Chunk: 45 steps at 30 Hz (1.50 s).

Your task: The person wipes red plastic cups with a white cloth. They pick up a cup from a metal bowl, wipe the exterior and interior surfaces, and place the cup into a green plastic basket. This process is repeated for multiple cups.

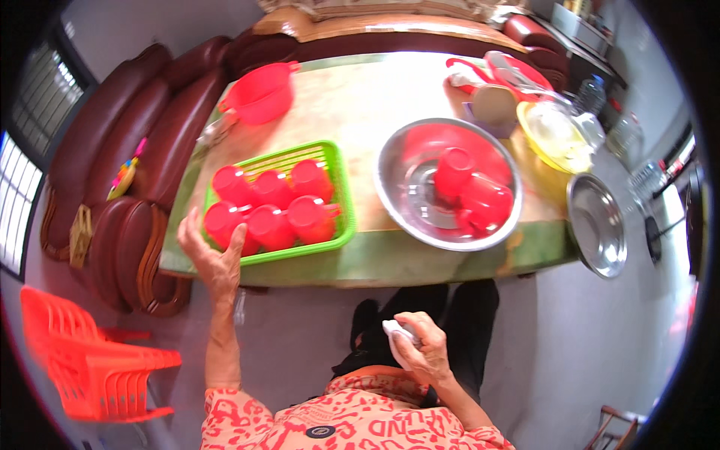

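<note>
My left hand (214,255) is at the near left corner of a green plastic basket (346,202), thumb and fingers spread around the nearest red cup (223,221); whether it touches the cup is hard to see. Several red cups stand upside down in two rows inside the basket. Close to my body, my right hand (424,349) is closed around a white cloth (400,341). A large steel basin (405,217) to the right of the basket contains more red cups (484,199), lying jumbled together.
A red plastic basin (261,94) sits at the table's far left. A yellow basin (541,154) with clear items stands on the right, a steel bowl (598,225) tilted at the table edge. Orange-red stacked chairs (97,367) are at lower left, brown sofas (112,127) beyond.
</note>
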{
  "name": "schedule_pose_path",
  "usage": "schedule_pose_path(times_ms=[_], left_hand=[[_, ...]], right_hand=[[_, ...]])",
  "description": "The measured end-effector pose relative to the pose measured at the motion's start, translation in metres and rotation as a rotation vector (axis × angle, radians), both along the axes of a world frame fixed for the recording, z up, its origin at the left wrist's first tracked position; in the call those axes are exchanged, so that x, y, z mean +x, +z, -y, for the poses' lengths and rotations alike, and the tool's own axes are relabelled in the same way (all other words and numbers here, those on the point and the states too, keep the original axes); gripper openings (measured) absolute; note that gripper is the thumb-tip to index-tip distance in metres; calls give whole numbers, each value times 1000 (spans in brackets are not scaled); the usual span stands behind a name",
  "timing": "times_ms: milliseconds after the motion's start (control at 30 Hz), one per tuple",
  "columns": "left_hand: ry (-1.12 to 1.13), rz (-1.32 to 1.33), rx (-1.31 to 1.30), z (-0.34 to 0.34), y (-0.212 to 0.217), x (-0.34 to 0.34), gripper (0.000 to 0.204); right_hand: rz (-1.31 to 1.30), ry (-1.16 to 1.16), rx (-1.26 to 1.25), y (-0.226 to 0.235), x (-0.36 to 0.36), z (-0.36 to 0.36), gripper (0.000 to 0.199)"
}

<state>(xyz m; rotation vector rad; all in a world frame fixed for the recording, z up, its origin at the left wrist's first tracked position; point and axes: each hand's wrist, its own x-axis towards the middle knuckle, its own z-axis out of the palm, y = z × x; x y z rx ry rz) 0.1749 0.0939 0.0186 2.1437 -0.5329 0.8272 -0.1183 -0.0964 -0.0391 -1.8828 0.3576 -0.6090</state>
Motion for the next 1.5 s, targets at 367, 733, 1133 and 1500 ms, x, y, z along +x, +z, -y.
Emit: schedule_pose_path(times_ms=[367,733,1133,1500], left_hand=[[-738,29,304,194,24,-83,71],[-1000,112,609,325,-10,-110,77],[-1040,24,292,311,18,-115,76],[-1345,-1492,-972,166,6,-145,61]], right_hand=[[23,-142,40,0,-24,27,25],[26,-267,117,-11,-46,53,23],[36,-345,170,-17,-62,60,23],[174,-621,288,20,-67,73,21]])
